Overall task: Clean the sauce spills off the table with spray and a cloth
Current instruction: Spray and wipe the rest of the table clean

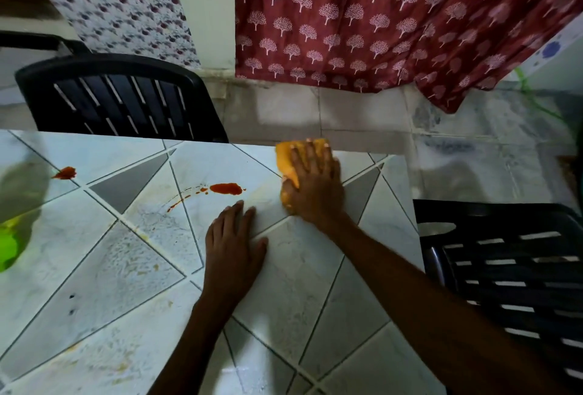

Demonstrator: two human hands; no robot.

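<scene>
My right hand (315, 183) presses flat on an orange cloth (287, 159) near the far edge of the tiled table (315, 284). To its left lies a red sauce spill (226, 188) with a thin trail of drops running down-left. A second, smaller red spill (65, 173) sits at the far left. My left hand (233, 252) rests flat on the tabletop, fingers apart, holding nothing. At the left edge stands a blurred spray bottle (19, 205) with a green part at its near end. Faint yellowish smears mark the tiles near me.
A black slatted chair (120, 101) stands behind the table's far edge, another black chair (511, 268) at its right side. A red patterned curtain (394, 15) hangs behind, over a tiled floor.
</scene>
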